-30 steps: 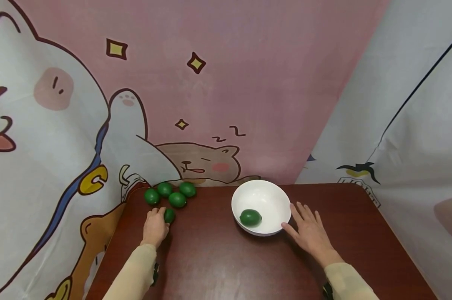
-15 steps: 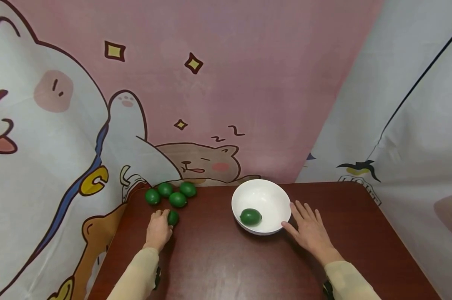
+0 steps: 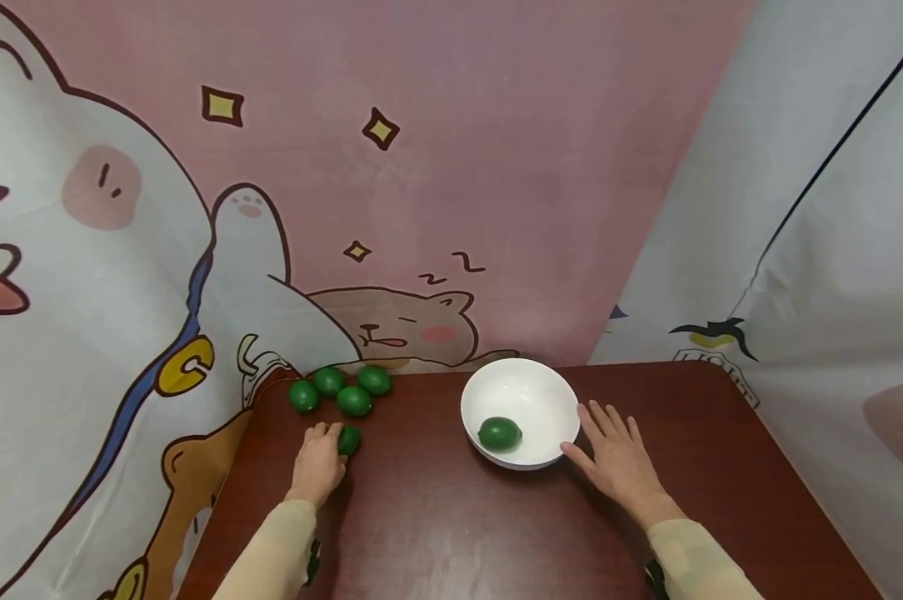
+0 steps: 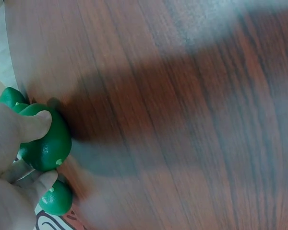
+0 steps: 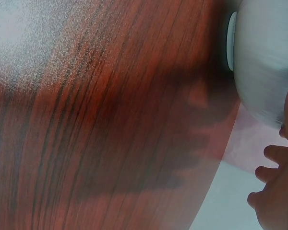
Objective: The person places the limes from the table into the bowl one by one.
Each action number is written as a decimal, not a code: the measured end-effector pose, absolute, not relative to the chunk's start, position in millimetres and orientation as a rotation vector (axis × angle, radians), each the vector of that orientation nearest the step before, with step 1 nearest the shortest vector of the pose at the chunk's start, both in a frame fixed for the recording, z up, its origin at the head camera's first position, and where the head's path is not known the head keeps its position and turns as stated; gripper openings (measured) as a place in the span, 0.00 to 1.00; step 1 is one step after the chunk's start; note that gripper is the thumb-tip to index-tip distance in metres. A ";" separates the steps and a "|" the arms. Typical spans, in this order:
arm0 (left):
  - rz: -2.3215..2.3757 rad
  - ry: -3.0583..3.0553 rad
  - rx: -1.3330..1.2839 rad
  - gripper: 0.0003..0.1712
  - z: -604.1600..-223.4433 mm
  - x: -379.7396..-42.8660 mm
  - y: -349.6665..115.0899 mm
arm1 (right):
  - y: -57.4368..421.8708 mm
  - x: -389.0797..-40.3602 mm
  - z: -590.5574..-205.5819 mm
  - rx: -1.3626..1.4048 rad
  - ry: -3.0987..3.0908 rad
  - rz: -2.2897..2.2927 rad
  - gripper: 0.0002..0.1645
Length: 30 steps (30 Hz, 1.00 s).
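Observation:
My left hand (image 3: 320,463) grips a green lime (image 4: 47,143) low over the left part of the table. In the left wrist view the thumb presses one side of it and the other fingers curl against its far side. Beyond that hand, several more limes (image 3: 354,402) lie in a loose cluster. A white bowl (image 3: 536,400) stands right of the middle, and one lime (image 3: 500,434) rests inside it. With fingers spread and fairly straight, my right hand (image 3: 618,463) touches the bowl's right side.
The brown wooden table (image 3: 436,517) ends at a cartoon-printed cloth (image 3: 496,208) hanging behind it. A pale cloth (image 3: 811,317) hangs along the right side.
Holding the lime, my left hand has shifted slightly right and nearer to me, a little farther from the cluster. The right hand and bowl stay in place.

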<state>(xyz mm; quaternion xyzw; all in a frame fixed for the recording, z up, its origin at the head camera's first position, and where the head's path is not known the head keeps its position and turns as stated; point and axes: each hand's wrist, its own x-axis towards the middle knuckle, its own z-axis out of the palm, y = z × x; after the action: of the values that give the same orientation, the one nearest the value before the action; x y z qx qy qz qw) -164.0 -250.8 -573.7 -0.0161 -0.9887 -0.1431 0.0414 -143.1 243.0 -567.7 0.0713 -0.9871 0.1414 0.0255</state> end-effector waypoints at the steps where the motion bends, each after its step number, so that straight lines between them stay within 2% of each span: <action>1: -0.439 -3.030 -0.050 0.33 -574.0 -163.7 -251.3 | 243.0 -143.5 -567.6 0.222 -3.051 0.436 0.53; 14: -0.507 -2.994 -0.105 0.33 -579.3 -158.5 -245.3 | 243.4 -143.3 -567.6 0.231 -3.053 0.430 0.54; 30: -0.640 -2.941 -0.134 0.35 -561.5 -162.9 -218.1 | 243.1 -141.8 -567.3 0.237 -3.044 0.439 0.53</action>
<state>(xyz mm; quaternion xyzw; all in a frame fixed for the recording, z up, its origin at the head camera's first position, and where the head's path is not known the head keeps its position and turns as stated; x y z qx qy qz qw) -162.9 -218.1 -561.5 -0.0443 -0.9742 -0.2118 0.0643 -141.8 243.1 -567.3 0.0769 -0.9864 0.1422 0.0284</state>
